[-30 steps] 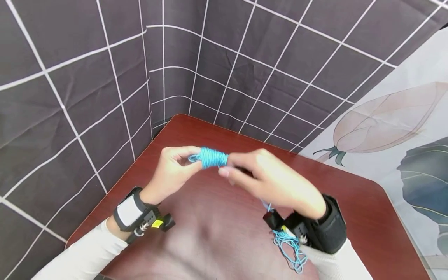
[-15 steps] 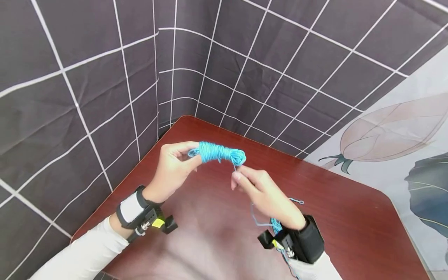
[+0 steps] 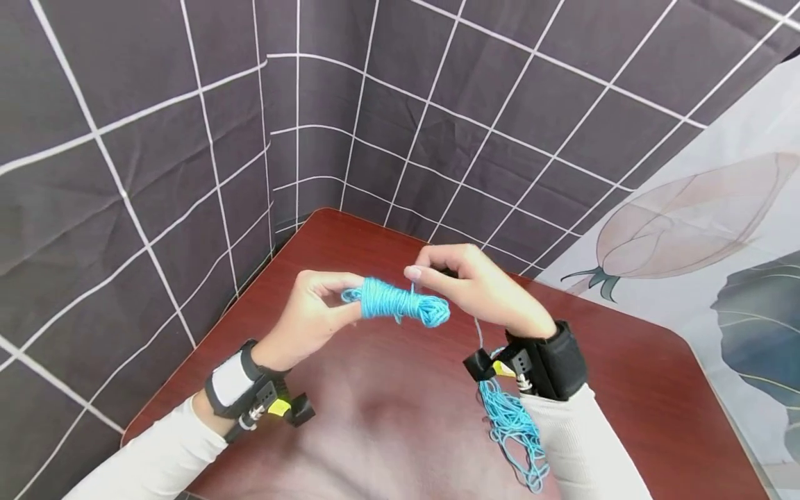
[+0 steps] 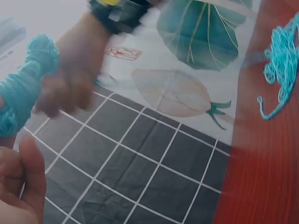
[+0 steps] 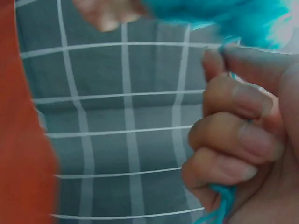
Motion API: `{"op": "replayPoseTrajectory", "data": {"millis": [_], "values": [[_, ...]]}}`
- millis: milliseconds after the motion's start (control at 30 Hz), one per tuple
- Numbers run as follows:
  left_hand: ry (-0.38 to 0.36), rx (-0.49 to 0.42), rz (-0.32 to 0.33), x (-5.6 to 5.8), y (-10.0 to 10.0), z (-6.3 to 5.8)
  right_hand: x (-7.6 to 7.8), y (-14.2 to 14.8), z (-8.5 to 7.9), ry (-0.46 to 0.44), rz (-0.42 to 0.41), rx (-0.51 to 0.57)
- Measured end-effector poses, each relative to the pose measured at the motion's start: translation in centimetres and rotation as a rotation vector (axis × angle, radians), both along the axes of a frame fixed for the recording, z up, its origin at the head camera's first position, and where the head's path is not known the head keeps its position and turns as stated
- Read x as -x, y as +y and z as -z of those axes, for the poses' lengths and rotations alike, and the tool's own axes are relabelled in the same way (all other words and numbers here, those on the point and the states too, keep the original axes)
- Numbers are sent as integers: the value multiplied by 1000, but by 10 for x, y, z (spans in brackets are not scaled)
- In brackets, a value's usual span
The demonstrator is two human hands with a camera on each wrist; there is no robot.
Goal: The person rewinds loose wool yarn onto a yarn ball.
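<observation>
A bundle of light blue cord (image 3: 390, 300), wound tightly round its middle with loops at both ends, is held above the table. My left hand (image 3: 315, 309) grips its left end between thumb and fingers. Just above the bundle's right part, my right hand (image 3: 475, 285) pinches the working strand near the thumb tip, and a short length runs down to the windings. In the right wrist view the cord (image 5: 223, 198) also passes under the curled fingers and out below the palm. A loose tangle of the same cord (image 3: 515, 427) lies on the table beneath the right wrist.
The reddish-brown table (image 3: 375, 417) has rounded far corners. Dark cloth with a white grid (image 3: 437, 125) hangs behind it and on the left. To the right is a pale panel with a printed flower bud (image 3: 675, 236). Both wrists wear strapped cameras.
My right hand has gone from the bundle's right end, down below it, then up and over its top, carrying the strand round. The left hand keeps its grip, with the bundle slightly lower.
</observation>
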State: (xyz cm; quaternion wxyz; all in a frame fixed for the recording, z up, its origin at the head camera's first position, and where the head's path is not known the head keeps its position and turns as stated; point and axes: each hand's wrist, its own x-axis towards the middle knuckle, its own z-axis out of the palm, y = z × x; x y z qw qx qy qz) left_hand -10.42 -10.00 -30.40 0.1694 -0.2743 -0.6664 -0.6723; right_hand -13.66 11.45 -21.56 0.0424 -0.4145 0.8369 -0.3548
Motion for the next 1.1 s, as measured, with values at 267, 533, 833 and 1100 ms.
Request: {"op": "replayPoseTrajectory", "data": {"millis": [267,533,833,1100], "values": [[-63,-101,-129,6,5,-1,-25,2,57,-86,124,116],[7,-20,-216,9,5,0,-57,-21,16,555,130,-367],[-19,-8,-33,4,2,1,-11,-9,-25,134,62,-106],[-36,-108,-187,11,-2,-6,-23,10,32,-51,17,-138]]}}
